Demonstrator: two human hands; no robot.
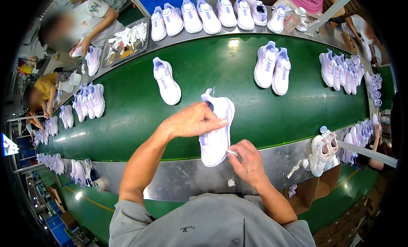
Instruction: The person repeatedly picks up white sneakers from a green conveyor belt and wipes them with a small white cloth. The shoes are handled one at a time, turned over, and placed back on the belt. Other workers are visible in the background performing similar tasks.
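Note:
A white sneaker with pale lilac trim is held up over the near edge of the green belt, toe toward me. My left hand grips it at the ankle opening, thumb lying across the upper and the other fingers hidden inside or behind it. Beside the toe, my right hand pinches a small white piece against the edge of the sole. Whether that piece is cloth or something else, I cannot tell. Just beyond, another white-and-lilac sneaker lies on the belt.
A pair of sneakers stands on the green belt at right. Several more line the far metal ledge, near a tray of scraps. On the near ledge sit beige-white shoes and a tape roll. Other people work around the belt.

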